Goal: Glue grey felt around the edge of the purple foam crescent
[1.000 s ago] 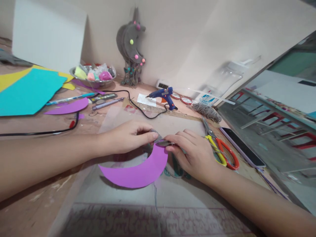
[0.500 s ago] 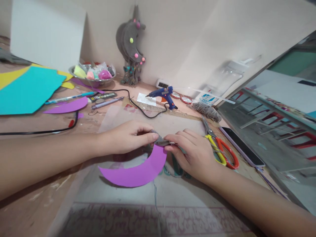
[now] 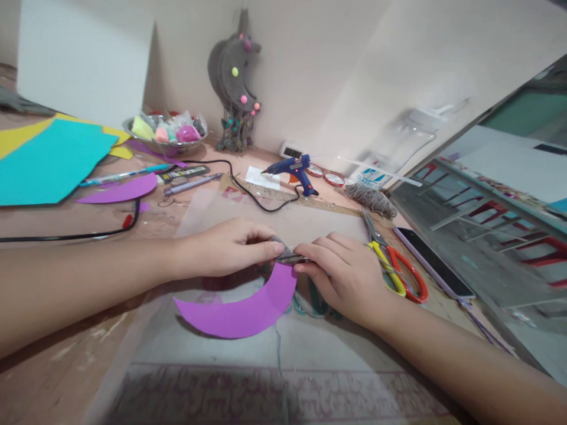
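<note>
A purple crescent (image 3: 248, 307) of paper or foam sheet is held up over the mat, its pointed end to the left. Grey material, seemingly yarn, covers its upper end (image 3: 283, 251) between my hands. My left hand (image 3: 241, 245) is closed, thumb and fingers pinching that grey-covered end. The fingers of my right hand (image 3: 341, 265) pinch close by, at the edge where grey meets purple. Something thin and grey shows at those fingertips, too small to make out fully. Behind the right hand, dark green strands (image 3: 316, 298) lie on the mat, partly hidden.
Scissors (image 3: 392, 265) and a phone (image 3: 434, 262) lie to the right. A blue glue gun (image 3: 292, 170), grey yarn (image 3: 371, 199) and a bowl (image 3: 166, 144) of coloured clay packs stand behind. Turquoise sheet (image 3: 53, 165) is left. A black cord (image 3: 230, 165) crosses the table.
The crescent has shifted very slightly left and down. Both hands keep their pinch in nearly the same place.
</note>
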`<state>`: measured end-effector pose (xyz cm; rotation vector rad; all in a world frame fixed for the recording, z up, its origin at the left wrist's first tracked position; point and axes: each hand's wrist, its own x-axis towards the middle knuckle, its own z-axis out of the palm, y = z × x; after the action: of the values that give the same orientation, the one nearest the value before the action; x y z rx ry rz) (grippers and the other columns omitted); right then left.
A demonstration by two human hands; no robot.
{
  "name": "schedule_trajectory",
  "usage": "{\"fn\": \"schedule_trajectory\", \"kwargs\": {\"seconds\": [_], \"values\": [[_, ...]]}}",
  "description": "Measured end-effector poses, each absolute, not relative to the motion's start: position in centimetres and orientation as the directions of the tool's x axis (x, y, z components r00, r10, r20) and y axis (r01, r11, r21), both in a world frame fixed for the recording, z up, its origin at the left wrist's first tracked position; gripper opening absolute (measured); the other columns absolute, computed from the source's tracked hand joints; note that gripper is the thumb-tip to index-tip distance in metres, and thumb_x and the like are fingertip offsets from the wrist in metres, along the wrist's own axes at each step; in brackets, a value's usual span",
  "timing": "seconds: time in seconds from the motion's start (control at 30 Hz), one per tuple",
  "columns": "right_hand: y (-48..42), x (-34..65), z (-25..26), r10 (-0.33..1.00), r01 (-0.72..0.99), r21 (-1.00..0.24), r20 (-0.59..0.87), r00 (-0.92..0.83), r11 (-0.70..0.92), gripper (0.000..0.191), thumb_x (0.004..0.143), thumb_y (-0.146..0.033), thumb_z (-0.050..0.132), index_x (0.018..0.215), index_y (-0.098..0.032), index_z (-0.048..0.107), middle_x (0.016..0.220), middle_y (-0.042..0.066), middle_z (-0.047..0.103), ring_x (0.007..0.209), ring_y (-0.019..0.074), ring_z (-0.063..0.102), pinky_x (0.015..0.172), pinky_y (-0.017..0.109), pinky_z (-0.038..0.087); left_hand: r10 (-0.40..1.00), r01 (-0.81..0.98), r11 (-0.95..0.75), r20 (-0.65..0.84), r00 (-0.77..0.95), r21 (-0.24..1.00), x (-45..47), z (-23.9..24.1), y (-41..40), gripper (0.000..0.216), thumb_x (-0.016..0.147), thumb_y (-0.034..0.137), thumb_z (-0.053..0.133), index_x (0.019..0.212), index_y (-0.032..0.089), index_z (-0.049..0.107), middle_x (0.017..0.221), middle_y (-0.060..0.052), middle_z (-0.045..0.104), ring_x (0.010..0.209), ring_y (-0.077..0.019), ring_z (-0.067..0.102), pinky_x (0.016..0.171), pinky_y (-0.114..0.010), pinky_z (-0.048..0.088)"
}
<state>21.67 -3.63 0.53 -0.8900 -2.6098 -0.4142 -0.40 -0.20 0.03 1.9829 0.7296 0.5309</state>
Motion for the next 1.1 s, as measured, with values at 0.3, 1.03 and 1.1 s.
{"fn": "schedule_trajectory", "kwargs": {"seconds": [0.3, 1.03, 1.1], "values": [[-3.64, 21.64, 0.41, 0.510, 0.620, 0.165, 0.430, -0.745, 0.767, 0.021, 0.091, -0.030, 0.049, 0.095, -0.013, 0.062, 0.072, 0.003, 0.063, 0.063, 0.0164, 0.049, 0.058, 0.029, 0.035, 0.670, 0.268, -0.422, 0.099, 0.735, 0.866, -0.39, -0.13, -0.09, 0.030, 0.088, 0.032, 0.045, 0.065, 0.014, 0.053, 0.058, 0.004, 0.052, 0.054, -0.0079, 0.046, 0.053, -0.020, 0.035], [-4.08, 21.32, 0.61, 0.559, 0.649, 0.125, 0.404, -0.724, 0.750, 0.023, 0.091, -0.031, 0.048, 0.094, -0.013, 0.062, 0.071, 0.004, 0.061, 0.064, 0.0164, 0.049, 0.059, 0.029, 0.035, 0.672, 0.289, -0.430, 0.088, 0.736, 0.855, -0.38, -0.21, -0.06, 0.031, 0.088, 0.034, 0.045, 0.068, 0.014, 0.057, 0.061, 0.003, 0.056, 0.055, -0.0077, 0.048, 0.052, -0.019, 0.036], [-4.13, 21.15, 0.72, 0.553, 0.648, 0.139, 0.407, -0.727, 0.749, 0.025, 0.092, -0.031, 0.046, 0.092, -0.013, 0.062, 0.070, 0.004, 0.061, 0.063, 0.0160, 0.049, 0.058, 0.029, 0.035, 0.668, 0.302, -0.448, 0.091, 0.738, 0.842, -0.43, -0.17, -0.07, 0.033, 0.089, 0.035, 0.044, 0.068, 0.014, 0.057, 0.061, 0.002, 0.057, 0.057, -0.0085, 0.049, 0.053, -0.019, 0.036]]}}
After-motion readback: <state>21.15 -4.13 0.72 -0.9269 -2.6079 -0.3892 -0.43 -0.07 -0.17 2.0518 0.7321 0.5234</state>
